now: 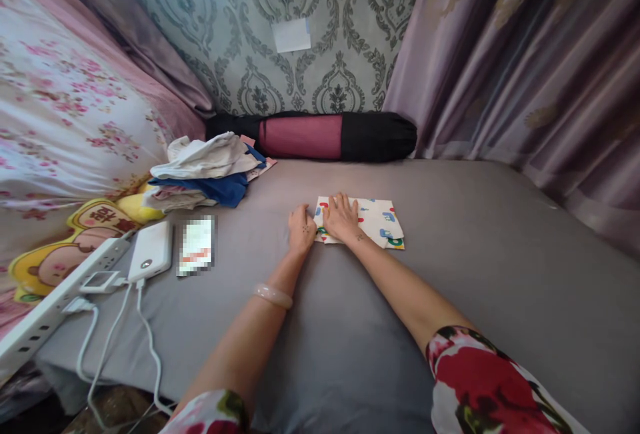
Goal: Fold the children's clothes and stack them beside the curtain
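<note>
A small folded white cloth with coloured prints (377, 221) lies on the grey bed sheet (475, 274) in the middle of the view. My right hand (343, 219) lies flat on the cloth's left part, fingers spread. My left hand (301, 227) rests at the cloth's left edge with its fingers curled down against the sheet and cloth. A pale bangle (273, 296) sits on my left wrist.
A pile of folded clothes (207, 171) lies at the back left. A black and maroon bolster (320, 135) runs along the wall. On the left are a white power bank (151, 251), a phone (196, 245), a power strip (50, 307) with cables, and a cartoon cushion (75, 241). Curtains hang on the right.
</note>
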A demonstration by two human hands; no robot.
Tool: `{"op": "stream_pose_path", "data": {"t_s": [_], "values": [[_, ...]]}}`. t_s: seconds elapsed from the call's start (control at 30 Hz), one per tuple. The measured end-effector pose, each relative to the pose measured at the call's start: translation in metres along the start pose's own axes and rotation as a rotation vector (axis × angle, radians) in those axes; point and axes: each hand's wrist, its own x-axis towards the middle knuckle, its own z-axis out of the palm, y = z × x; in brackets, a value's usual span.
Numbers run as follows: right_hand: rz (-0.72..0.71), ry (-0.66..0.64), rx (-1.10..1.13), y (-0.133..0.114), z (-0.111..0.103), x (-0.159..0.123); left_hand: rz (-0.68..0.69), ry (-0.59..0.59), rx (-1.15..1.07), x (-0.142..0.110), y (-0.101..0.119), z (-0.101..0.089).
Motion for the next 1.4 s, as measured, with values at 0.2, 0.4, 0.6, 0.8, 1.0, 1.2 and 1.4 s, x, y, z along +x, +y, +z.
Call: {"op": "stream_pose_path", "data": {"t_s": [0.2,0.4,0.6,0.8,1.0,1.2,1.4], "values": [[-0.162,-0.043,0.01,-0.018,0.002,-0.003,-0.041,0.021,-0.091,0.0,0.003,-0.007],[-0.179,-0.045,-0.004,-0.017,0.007,-0.005,-0.029,0.0,-0.119,0.0,0.007,-0.009],[-0.174,-0.119,0.093,-0.011,0.004,0.001,0.003,-0.067,-0.077,-0.003,0.01,-0.01],[-0.114,-0.025,0.072,0.023,-0.012,0.0,0.229,-0.146,0.145,-0.015,0.016,-0.006],[-0.119,-0.07,-0.031,0.053,-0.014,-0.012,0.409,-0.262,0.281,-0.018,0.018,-0.004],[-0.106,-0.075,-0.047,0.055,-0.005,-0.013,0.432,-0.33,0.316,-0.015,0.017,-0.004],[-0.118,-0.058,-0.026,0.055,-0.006,-0.015,0.416,-0.37,0.352,-0.013,0.019,-0.005]]}}
